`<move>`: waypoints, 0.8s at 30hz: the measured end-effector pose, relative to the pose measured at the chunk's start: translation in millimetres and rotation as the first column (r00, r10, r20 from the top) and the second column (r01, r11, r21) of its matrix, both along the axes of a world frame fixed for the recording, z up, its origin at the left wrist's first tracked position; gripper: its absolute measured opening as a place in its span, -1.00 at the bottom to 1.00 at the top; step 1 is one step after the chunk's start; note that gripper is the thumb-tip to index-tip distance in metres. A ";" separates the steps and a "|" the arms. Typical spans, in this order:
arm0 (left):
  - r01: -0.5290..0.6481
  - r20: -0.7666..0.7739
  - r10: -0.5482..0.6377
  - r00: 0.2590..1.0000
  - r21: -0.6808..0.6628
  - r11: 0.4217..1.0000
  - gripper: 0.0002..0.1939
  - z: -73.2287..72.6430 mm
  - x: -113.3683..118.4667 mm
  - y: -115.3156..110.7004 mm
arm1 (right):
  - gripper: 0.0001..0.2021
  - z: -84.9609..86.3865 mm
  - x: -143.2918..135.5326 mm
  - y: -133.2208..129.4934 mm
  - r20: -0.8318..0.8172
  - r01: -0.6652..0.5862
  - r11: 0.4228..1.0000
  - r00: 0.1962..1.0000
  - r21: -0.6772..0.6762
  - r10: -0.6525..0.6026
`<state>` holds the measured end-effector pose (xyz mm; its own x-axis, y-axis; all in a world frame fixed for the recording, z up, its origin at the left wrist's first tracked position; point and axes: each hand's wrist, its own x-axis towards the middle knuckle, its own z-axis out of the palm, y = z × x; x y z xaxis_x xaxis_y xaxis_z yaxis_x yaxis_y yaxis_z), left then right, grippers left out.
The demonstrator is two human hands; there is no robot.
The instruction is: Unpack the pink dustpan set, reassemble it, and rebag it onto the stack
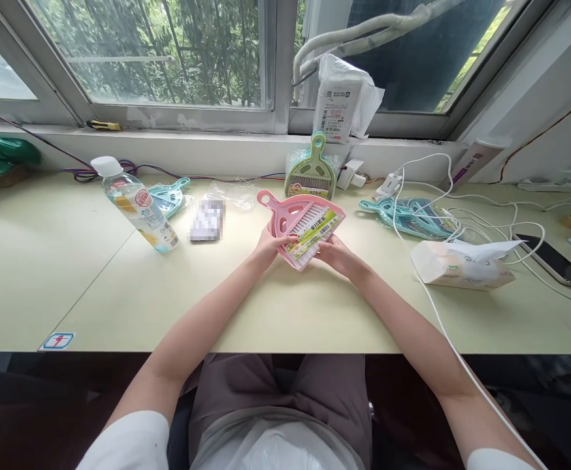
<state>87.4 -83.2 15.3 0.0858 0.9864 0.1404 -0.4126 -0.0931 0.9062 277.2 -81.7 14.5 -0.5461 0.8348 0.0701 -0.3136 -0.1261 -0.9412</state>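
Observation:
Both of my hands hold a pink dustpan and brush set (290,209) above the middle of the table. A green and white label crosses its front, over pale bristles, and its looped handle points up and left. My left hand (268,247) is closed on the lower left side, thumb over the front. My right hand (335,254) grips the lower right edge, its fingers partly hidden behind the set. Just beyond, a green dustpan and brush set (311,171) in clear wrap leans upright against the wall below the window sill.
A bottle (138,205) stands left, before a wrapped blue set (170,196); a blurred small item (207,220) lies nearby. At right are wrapped teal sets (407,217), a tissue pack (462,264), tangled white cables (430,294) and a phone (557,261). The table's front edge (285,351) is close.

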 end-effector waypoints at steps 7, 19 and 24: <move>0.179 -0.089 -0.174 0.981 0.061 0.982 -0.15 -2.9 0.2 0.2 | -0.63 -16.9 -4.3 11.9 0.043 0.370 0.924 0.929 -0.096 -0.367; 0.187 -0.101 -0.189 0.977 -0.033 0.982 -0.18 -2.4 -0.3 0.4 | -0.43 -3.0 1.6 2.5 0.106 0.576 0.432 0.512 0.694 -0.852; 0.043 -0.305 -0.027 0.952 0.045 0.998 -0.42 -5.9 18.6 -12.2 | -0.73 6.9 -19.0 -23.4 0.179 -0.073 0.171 0.623 0.983 -0.762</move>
<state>106.0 -95.4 9.4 0.1663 0.9743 0.1521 -0.1220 -0.1328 0.9836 258.3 -105.1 21.4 -0.4555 0.5151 0.7261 0.5469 0.8055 -0.2284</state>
